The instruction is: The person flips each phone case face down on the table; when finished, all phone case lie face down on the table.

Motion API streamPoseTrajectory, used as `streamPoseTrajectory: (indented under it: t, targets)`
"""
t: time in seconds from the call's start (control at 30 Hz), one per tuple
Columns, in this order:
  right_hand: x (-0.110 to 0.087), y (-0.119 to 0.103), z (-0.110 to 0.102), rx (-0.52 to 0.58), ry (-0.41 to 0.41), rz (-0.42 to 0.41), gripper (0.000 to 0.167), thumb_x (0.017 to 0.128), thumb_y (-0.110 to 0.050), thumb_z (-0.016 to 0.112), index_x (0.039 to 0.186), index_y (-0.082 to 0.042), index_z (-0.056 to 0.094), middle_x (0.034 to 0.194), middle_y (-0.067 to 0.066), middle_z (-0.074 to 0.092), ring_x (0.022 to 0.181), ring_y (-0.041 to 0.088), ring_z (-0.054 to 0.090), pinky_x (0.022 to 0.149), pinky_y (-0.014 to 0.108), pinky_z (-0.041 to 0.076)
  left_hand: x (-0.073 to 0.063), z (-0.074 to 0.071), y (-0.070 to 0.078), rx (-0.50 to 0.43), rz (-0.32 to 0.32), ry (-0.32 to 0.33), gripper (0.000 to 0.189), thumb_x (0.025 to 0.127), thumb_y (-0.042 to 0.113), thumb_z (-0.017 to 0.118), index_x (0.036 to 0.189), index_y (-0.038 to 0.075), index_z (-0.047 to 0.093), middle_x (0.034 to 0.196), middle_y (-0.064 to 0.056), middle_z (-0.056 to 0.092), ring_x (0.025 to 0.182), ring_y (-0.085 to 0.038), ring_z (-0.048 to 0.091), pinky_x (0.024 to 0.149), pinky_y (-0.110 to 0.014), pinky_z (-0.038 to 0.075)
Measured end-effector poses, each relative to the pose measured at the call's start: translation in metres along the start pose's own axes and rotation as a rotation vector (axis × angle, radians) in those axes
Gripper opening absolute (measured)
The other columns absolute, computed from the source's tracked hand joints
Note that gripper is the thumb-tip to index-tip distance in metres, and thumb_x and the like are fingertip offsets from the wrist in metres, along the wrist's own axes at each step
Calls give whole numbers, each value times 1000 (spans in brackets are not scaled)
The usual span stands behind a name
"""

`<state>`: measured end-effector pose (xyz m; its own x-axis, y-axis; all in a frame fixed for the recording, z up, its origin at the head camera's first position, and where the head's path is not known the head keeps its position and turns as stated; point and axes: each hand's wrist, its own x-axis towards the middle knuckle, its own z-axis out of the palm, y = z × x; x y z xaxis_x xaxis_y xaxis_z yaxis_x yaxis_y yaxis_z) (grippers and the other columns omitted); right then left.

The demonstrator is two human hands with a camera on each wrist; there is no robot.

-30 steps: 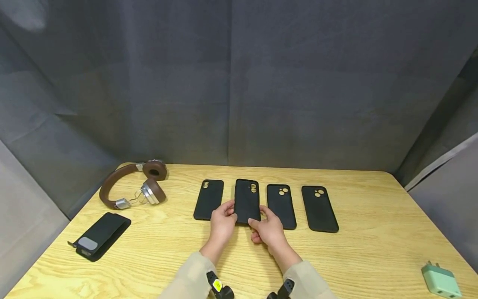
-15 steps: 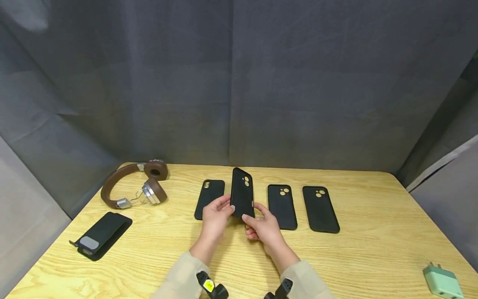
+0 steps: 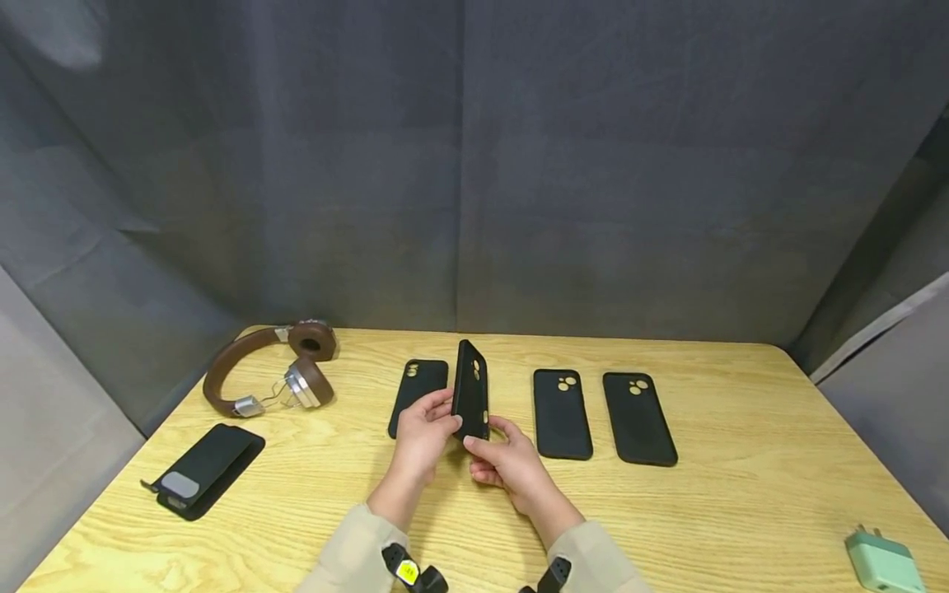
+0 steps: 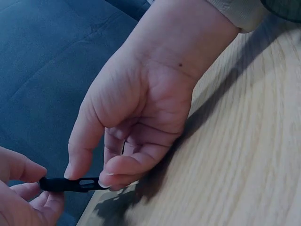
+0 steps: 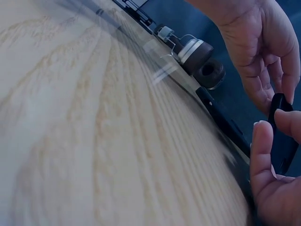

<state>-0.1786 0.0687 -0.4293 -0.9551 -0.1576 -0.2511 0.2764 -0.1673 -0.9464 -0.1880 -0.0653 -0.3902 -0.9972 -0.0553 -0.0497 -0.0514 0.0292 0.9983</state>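
Note:
Between both hands a black phone case [image 3: 472, 391] is held up off the table, turned so that its long side edge faces the head camera. My left hand [image 3: 423, 436] pinches its left side near the lower end with thumb and fingers. At the lower right corner my right hand [image 3: 511, 469] pinches it between thumb and fingers. In the left wrist view the phone case [image 4: 70, 184] shows edge-on with a slot in its side. Behind the left hand another black case [image 3: 419, 384] lies on the table, partly covered by that hand.
Two more black phone cases, a nearer one [image 3: 562, 416] and a farther one [image 3: 640, 420], lie to the right. Brown headphones [image 3: 236, 362] and a black case with a grey oval [image 3: 208, 469] are at left. A green charger plug [image 3: 884, 562] sits at front right.
The held phone case has risen from the row, shifted slightly left, and turned from back-facing to nearly edge-on. Both hands have moved left with it and kept their grip.

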Motion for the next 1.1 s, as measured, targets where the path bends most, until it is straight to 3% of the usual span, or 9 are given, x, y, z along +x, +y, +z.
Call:
streamPoseTrajectory:
  t: [0.5,0.93,1.1]
  targets:
    - [3,2,-1,-84,-65,10,76,85,-18,66,141,8,23,67,2,60,56,6,58,55,20,51,1,-1,-3,45,-2,-11,42,83,-4,56,125,-3,52,113,-25,57,99,-26,58,81,-34,51]
    - [3,0,-1,-127,-67,17,77,84,-18,67,142,8,24,63,0,58,53,6,56,53,19,50,7,-1,5,76,-49,-78,49,83,-4,59,131,4,49,112,-24,51,91,-24,55,81,-40,52]
    - [3,0,0,-145,-57,21,75,83,-17,68,141,7,28,63,0,57,51,6,54,52,19,50,9,-1,7,119,-55,-103,51,82,-1,61,131,5,50,114,-25,50,89,-23,55,76,-35,53]
